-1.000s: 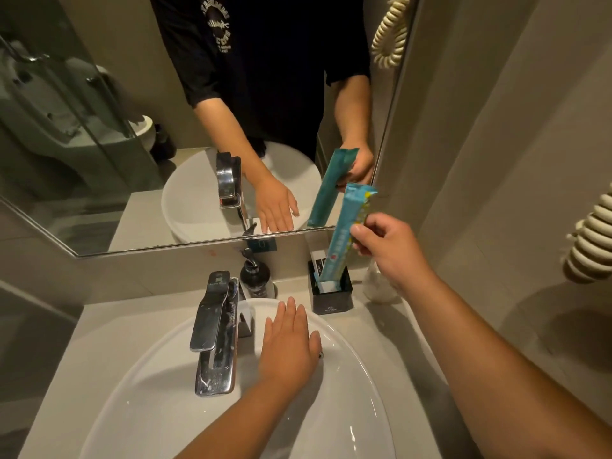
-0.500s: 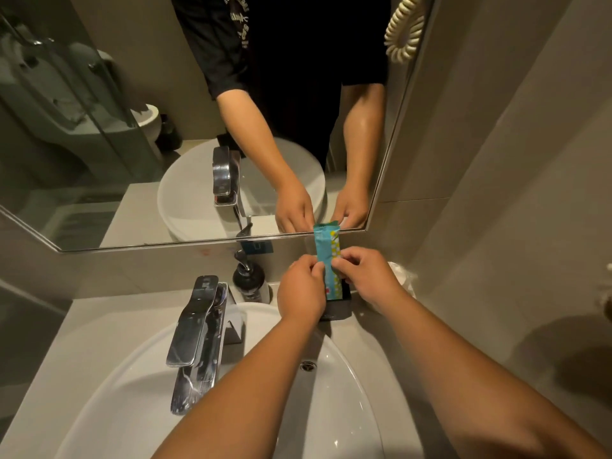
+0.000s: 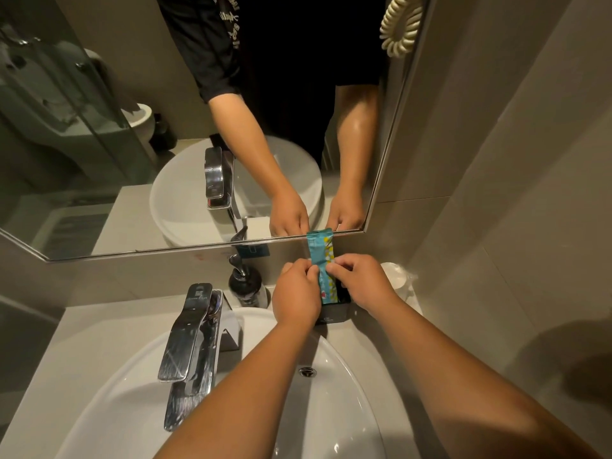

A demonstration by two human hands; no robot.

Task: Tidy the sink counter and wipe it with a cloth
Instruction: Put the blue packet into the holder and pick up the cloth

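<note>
A tall teal packet stands upright in a small black holder at the back of the grey sink counter, against the wall under the mirror. My left hand pinches the packet's left edge and my right hand pinches its right edge, both at mid height. The holder's inside and the packet's lower end are mostly hidden by my hands. No cloth is in view.
A white basin with a chrome tap fills the near counter. A dark pump bottle stands behind the tap. A crumpled clear wrapper lies right of the holder by the tiled side wall. A coiled cord shows at the mirror's top right.
A second ago my right hand alone held the packet tilted over the holder and my left lay on the basin rim. Both hands now grip the packet, which stands upright in the holder.
</note>
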